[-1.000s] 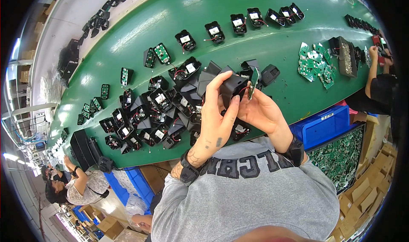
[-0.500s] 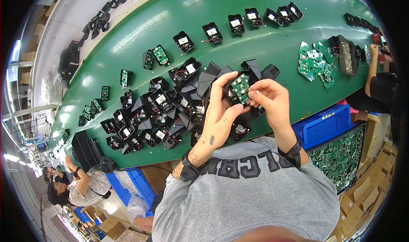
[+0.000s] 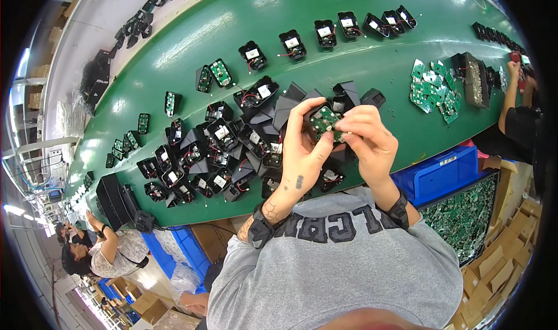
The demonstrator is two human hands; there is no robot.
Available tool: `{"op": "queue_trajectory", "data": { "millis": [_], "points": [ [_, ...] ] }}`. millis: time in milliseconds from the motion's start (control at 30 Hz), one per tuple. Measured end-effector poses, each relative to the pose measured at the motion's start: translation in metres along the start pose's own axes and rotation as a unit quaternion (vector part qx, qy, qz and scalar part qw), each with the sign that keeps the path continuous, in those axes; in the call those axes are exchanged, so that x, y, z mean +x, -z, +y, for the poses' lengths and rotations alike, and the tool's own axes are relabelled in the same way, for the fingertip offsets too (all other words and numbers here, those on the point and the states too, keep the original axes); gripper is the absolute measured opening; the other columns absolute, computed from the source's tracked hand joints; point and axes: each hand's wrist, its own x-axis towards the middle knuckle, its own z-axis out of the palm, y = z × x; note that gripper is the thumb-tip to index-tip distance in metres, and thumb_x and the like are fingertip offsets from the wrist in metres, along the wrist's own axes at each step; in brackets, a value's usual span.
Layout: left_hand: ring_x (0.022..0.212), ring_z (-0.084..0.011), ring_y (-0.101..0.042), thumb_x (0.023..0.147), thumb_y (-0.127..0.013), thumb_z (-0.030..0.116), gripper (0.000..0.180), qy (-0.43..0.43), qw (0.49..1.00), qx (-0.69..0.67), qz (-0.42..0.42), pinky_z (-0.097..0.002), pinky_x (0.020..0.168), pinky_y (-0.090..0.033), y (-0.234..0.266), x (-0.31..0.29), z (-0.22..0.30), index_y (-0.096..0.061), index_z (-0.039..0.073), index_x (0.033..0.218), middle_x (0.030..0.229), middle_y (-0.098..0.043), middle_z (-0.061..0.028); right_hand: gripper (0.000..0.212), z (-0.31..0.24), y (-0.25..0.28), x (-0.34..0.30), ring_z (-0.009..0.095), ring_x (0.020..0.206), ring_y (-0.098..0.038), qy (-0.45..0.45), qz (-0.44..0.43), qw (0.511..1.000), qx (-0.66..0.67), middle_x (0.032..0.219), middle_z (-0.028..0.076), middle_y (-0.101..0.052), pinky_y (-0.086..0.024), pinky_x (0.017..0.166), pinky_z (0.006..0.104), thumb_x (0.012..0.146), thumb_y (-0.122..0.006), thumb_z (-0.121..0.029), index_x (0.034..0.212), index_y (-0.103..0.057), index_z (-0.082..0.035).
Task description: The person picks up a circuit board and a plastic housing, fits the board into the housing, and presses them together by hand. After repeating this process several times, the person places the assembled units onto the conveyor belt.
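A green circuit board (image 3: 323,119) is held up before my chest, over a black plastic housing that is mostly hidden behind it. My left hand (image 3: 303,153) curls around its left side, thumb on the board's lower edge and index finger over the top. From the right, my right hand (image 3: 375,141) reaches in with its fingers closed together at the board's right edge. A tiny pale spot shows by those fingertips; what they pinch is too small to make out. Left of my hands lies a pile of open black housings (image 3: 221,135) with white parts and red wires.
Several housings (image 3: 292,44) stand in a row along the far side of the green table (image 3: 192,45). Loose circuit boards (image 3: 433,89) lie to the right, near a box of small parts (image 3: 476,83). Blue bins (image 3: 439,173) stand below the edge. Co-workers (image 3: 113,251) sit at both sides.
The board has tilted and turned between my hands. My right fingers have shifted along its right edge, and the red wire seen there earlier is now hidden.
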Motion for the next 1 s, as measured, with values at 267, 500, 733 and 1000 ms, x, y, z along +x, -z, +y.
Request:
{"op": "queue_trajectory", "data": {
  "millis": [267,500,733,1000],
  "points": [
    [0.100,-0.0126,-0.053,0.082,-0.056,-0.009,0.052,-0.118,0.977,0.171,0.050,-0.0235,0.085,-0.045,0.011,-0.006,-0.013,-0.042,0.001,0.131,0.115,-0.049,-0.0068,0.012,-0.014,0.005,0.005,0.026,0.112,-0.047,-0.129,-0.095,0.986,0.037,0.093,0.007,-0.060,-0.035,0.100,0.0417,0.078,-0.068,-0.002,0.089,-0.070,0.000],
    [0.095,-0.0123,-0.056,0.074,-0.058,-0.012,0.060,-0.204,0.910,0.361,0.004,-0.0209,0.076,-0.047,0.022,-0.001,0.005,-0.050,0.003,0.131,0.116,-0.051,-0.0076,0.012,-0.023,0.015,0.018,0.027,0.130,-0.035,-0.215,-0.154,0.964,0.010,0.123,0.011,-0.051,-0.027,0.108,0.0468,0.078,-0.070,-0.009,0.087,-0.073,-0.002],
    [0.100,-0.0146,-0.058,0.080,-0.057,-0.009,0.068,-0.070,0.990,0.121,-0.027,-0.0251,0.079,-0.052,0.016,-0.002,0.014,-0.035,0.007,0.143,0.117,-0.053,-0.0091,0.011,-0.023,0.010,0.020,0.029,0.127,-0.042,-0.250,-0.119,0.956,0.097,0.126,0.013,-0.053,-0.033,0.105,0.0464,0.078,-0.070,-0.007,0.087,-0.073,-0.003],
    [0.107,-0.0210,-0.058,0.081,-0.065,0.001,0.073,0.066,0.994,-0.087,-0.030,-0.0389,0.084,-0.057,0.008,0.001,0.018,-0.030,0.010,0.144,0.119,-0.055,-0.0121,0.012,-0.011,0.002,0.012,0.033,0.128,-0.040,-0.079,-0.017,0.996,0.042,0.127,0.016,-0.051,-0.033,0.106,0.0498,0.076,-0.071,-0.007,0.088,-0.072,-0.004]
  ]
}}
